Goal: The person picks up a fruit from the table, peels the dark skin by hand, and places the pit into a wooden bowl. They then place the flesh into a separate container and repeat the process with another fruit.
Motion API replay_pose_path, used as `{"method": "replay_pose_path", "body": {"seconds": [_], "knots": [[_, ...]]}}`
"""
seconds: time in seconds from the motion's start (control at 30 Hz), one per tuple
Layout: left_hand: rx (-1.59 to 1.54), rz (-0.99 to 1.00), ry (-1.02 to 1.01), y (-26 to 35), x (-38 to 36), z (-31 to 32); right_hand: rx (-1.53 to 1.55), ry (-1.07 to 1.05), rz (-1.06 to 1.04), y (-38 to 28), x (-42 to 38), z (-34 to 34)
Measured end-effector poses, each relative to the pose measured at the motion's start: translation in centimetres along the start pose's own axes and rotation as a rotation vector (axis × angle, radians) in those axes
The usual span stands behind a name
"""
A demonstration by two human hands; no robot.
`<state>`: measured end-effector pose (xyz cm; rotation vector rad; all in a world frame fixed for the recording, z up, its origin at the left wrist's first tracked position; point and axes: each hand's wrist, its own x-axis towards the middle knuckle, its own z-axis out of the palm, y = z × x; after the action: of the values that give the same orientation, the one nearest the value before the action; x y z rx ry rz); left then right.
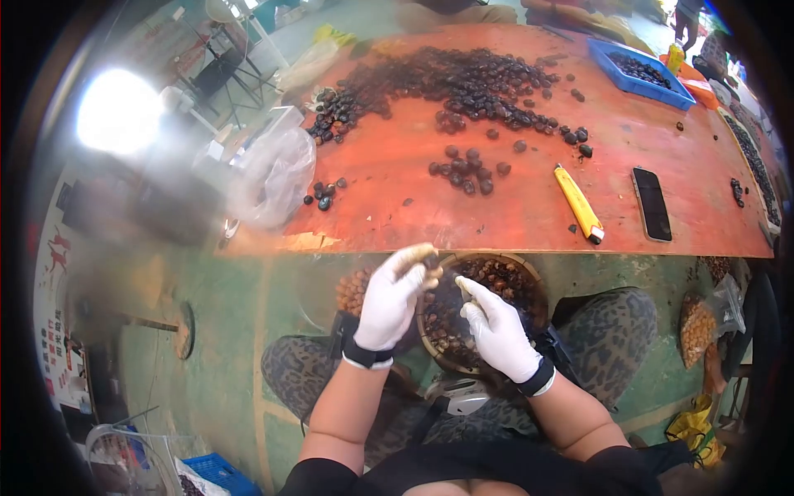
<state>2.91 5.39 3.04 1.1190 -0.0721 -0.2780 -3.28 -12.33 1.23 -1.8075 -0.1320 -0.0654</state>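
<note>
The floor is green and runs under your whole station. The table is red-orange, and its near edge lies just beyond your hands.

On the far half of the table, a pile of dark nuts spreads from left to right. The basket is round and stands between your knees, near the table edge; it contains broken dark and brown pieces. A clear bag rests at the table's left end. A blue tray of dark nuts sits at the far right of the table.

Your hands wear white gloves with black bands at the wrists. Your left hand is closed to a narrow grip, thumb against fingers, holding a dark nut. This nut is above the far left rim of the basket, close to the table edge. Your right hand is over the basket, thumb and forefinger brought near each other and pointed toward the left hand; whether they grip anything, you cannot tell from this view.

The phone lies on the right part of the table, screen dark. Left of it, apart, lies the yellow cutter.
</note>
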Motion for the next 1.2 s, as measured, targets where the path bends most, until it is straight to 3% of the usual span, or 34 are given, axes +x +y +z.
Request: {"method": "replay_pose_path", "body": {"seconds": [0.17,0.27,0.5,0.7,0.9,1.2], "knots": [[-0.193,-0.035,-0.014,-1.6,-3.6,-0.3,0.147,-0.115,0.149,-1.7,-0.7,0.0],[-0.148,-0.008,-0.016,-2.3,-3.7,-0.2,0.115,-0.117,0.008,-1.4,-0.9,0.4],[0.064,0.066,-0.023,-2.8,-3.6,-0.5,0.065,-0.127,-0.005,-1.8,-0.9,0.8],[-0.094,0.165,-0.027,-3.7,-3.2,-0.3,0.048,-0.104,-0.056,-1.7,-0.6,0.7],[-0.029,0.072,0.035,-3.2,-3.4,0.3,0.014,-0.104,-0.073,-1.7,-0.5,0.4],[0.113,0.124,0.07,-3.5,-3.4,0.3,0.012,-0.068,-0.096,-1.6,-0.4,0.5]]}}
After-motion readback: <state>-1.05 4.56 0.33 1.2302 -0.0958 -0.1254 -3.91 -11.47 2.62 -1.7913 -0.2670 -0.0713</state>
